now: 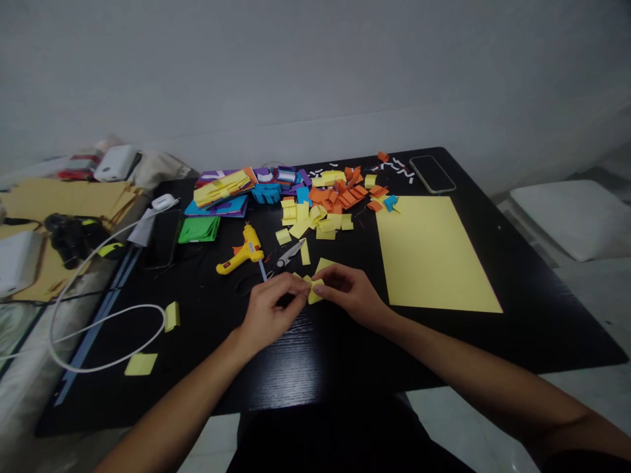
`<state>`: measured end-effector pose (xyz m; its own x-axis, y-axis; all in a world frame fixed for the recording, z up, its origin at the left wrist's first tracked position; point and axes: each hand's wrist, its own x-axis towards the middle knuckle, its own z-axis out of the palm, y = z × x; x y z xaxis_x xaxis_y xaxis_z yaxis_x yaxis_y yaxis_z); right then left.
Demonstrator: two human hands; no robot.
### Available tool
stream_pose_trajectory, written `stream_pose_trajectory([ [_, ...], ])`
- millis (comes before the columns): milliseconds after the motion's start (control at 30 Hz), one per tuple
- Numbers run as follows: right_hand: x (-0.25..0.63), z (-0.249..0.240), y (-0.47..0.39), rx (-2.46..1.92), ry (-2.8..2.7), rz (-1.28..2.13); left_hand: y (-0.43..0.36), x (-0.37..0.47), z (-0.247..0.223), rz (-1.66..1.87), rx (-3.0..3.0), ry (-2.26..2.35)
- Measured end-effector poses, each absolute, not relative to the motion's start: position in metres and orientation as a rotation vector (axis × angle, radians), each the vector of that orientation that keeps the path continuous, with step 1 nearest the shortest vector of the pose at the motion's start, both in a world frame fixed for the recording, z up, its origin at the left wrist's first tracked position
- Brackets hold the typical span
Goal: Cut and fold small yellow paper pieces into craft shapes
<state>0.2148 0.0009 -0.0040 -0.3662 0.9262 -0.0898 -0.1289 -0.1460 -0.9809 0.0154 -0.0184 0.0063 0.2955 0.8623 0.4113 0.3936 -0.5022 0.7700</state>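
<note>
Bare forearms [202, 387] are reaching over the black table [345, 355] from its near edge. On its right side a big yellow sheet [438, 256] is lying flat, with a phone [432, 174] resting just beyond it. Toward the left, a white cable [89, 372] is looping over the edge. Cut orange pieces [345, 196] and yellow scraps [300, 213] are lying loosely heaped near the back, while a yellow glue gun [249, 246] is lying beside the scissors [289, 255]. Closest in, the left hand [273, 309] and right hand [355, 295] are both pinching a small yellow paper [315, 293] between their fingertips, just above the table.
</note>
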Motion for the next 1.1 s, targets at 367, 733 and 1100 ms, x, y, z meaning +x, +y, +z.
stream_pose_trajectory([
  [367,0.2133,-0.0084,0.0003,-0.998,-1.362,1.515,-0.0148,0.0168,0.0086,0.995,2.005,1.228],
  [733,0.2132,-0.0086,-0.0013,-1.03,-1.411,1.483,-0.0157,0.0176,0.0088,0.973,1.914,1.225],
  [1100,0.2135,-0.0105,0.0039,-0.955,-1.113,1.72,-0.013,0.0192,0.0091,0.954,1.361,1.115],
])
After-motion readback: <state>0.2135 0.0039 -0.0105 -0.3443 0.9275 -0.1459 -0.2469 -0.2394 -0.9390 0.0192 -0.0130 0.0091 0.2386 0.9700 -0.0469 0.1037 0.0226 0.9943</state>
